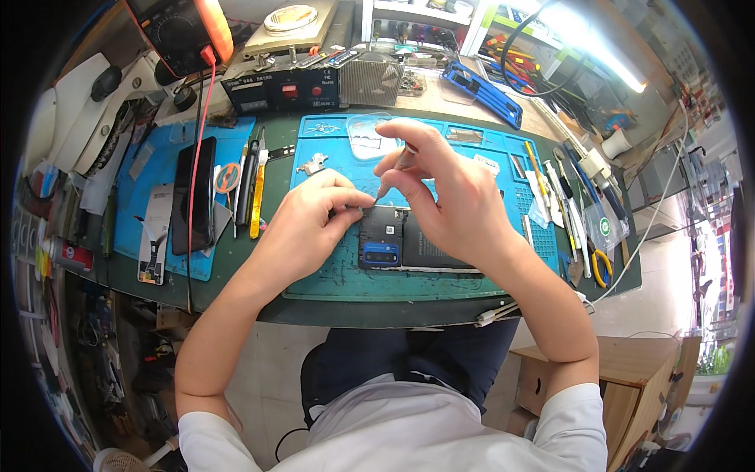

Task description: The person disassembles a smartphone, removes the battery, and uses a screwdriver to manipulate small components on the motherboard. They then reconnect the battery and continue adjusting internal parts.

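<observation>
An opened phone (429,250) lies on the blue work mat (346,285), its back cover off. Its black battery, dark inner cover and blue camera block (381,253) show. My left hand (311,228) is closed at the phone's upper left corner, thumb and fingertips pressed against its edge. Above the phone, my right hand (460,193) holds a small screwdriver (406,159) tilted, its tip down by that same corner beside my left fingertips. The right hand hides part of the phone's far edge.
Left of the mat lie a dark phone (195,193), a packaged flex cable (156,236) and a yellow-handled tool (257,197). A clear tray (371,135) and metal part (313,164) sit behind. Tweezers, pens and yellow-handled scissors (602,268) line the right. A multimeter (169,30) stands far left.
</observation>
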Action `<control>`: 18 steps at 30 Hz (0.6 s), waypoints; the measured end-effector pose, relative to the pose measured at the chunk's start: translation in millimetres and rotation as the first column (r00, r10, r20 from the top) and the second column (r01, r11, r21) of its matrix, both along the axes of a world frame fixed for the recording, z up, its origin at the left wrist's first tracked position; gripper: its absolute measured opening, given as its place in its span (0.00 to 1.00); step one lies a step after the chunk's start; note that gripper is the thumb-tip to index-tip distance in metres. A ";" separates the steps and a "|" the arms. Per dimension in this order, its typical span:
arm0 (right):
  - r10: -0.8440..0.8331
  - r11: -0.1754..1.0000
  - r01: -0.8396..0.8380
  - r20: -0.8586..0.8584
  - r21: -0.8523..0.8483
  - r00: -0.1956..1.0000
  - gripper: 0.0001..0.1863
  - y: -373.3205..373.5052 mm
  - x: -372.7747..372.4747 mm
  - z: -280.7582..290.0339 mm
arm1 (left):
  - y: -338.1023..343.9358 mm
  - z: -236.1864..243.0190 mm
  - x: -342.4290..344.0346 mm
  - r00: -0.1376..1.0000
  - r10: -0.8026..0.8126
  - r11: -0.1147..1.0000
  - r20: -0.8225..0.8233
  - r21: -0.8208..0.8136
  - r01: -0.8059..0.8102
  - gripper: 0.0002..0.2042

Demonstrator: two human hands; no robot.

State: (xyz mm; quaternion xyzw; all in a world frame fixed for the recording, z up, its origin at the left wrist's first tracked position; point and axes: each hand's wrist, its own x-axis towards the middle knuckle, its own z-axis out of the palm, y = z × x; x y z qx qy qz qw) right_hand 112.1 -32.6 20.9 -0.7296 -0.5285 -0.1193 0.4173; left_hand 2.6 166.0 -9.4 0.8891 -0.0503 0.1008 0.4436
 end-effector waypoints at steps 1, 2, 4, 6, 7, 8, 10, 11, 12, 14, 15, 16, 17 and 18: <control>0.004 1.000 -0.004 0.000 -0.004 1.000 0.24 0.6 -0.1 1.0 | -0.6 0.1 0.0 1.000 0.004 1.000 0.000 0.011 -0.004 0.09; 0.007 1.000 -0.007 -0.001 -0.008 1.000 0.24 1.1 0.0 1.9 | -1.3 1.4 -0.5 1.000 0.009 1.000 0.001 0.023 -0.009 0.09; 0.035 0.998 -0.034 0.014 -0.051 0.999 0.24 0.4 0.6 4.1 | -1.4 1.1 0.0 1.000 0.010 0.999 0.003 0.034 -0.010 0.08; 0.084 0.994 -0.084 -0.011 -0.074 0.996 0.25 -0.9 1.8 6.6 | -0.8 0.1 1.0 1.000 0.005 0.999 0.007 0.033 -0.005 0.07; 0.119 0.990 -0.122 -0.043 -0.072 0.992 0.26 -1.4 3.0 7.6 | -0.9 0.0 1.1 1.000 0.003 0.999 0.013 0.039 -0.003 0.07; 0.154 0.985 -0.159 -0.076 -0.069 0.985 0.26 -1.7 3.6 7.9 | -1.3 0.1 1.2 1.000 0.000 0.999 0.019 0.044 -0.001 0.07; 0.108 0.991 -0.107 0.013 -0.081 0.994 0.26 -1.0 3.6 7.0 | -0.9 -1.0 1.2 0.999 0.001 0.999 0.034 0.041 -0.002 0.07; 0.087 0.993 -0.082 0.058 -0.085 0.995 0.25 -0.2 3.6 6.6 | 0.1 -2.9 1.0 0.999 0.004 0.999 0.042 0.033 -0.006 0.07; 0.051 0.994 -0.040 0.104 -0.106 0.993 0.25 0.2 2.7 8.7 | 0.7 -4.0 0.7 0.999 0.008 1.000 0.050 0.026 -0.009 0.07; -0.023 0.988 0.052 0.197 -0.143 0.980 0.25 0.1 0.0 14.1 | 0.5 -2.4 0.7 1.000 0.017 1.000 0.027 0.022 -0.017 0.07; 0.018 0.996 -0.013 0.060 -0.092 0.998 0.26 2.8 0.4 11.2 | 0.3 -1.3 0.5 1.000 0.022 1.000 0.015 0.020 -0.022 0.07; 0.063 0.997 -0.066 -0.073 -0.032 0.995 0.26 6.3 1.6 7.6 | -0.6 0.2 0.9 1.000 0.022 1.000 0.009 0.019 -0.023 0.08; 0.051 0.997 -0.055 -0.084 -0.046 0.995 0.26 6.1 2.6 8.3 | -1.5 1.6 1.1 1.000 0.023 1.000 0.004 0.017 -0.023 0.08; 0.039 0.997 -0.045 -0.096 -0.060 0.995 0.26 6.0 3.4 8.8 | -2.3 2.4 1.6 1.000 0.024 1.000 -0.002 0.016 -0.024 0.08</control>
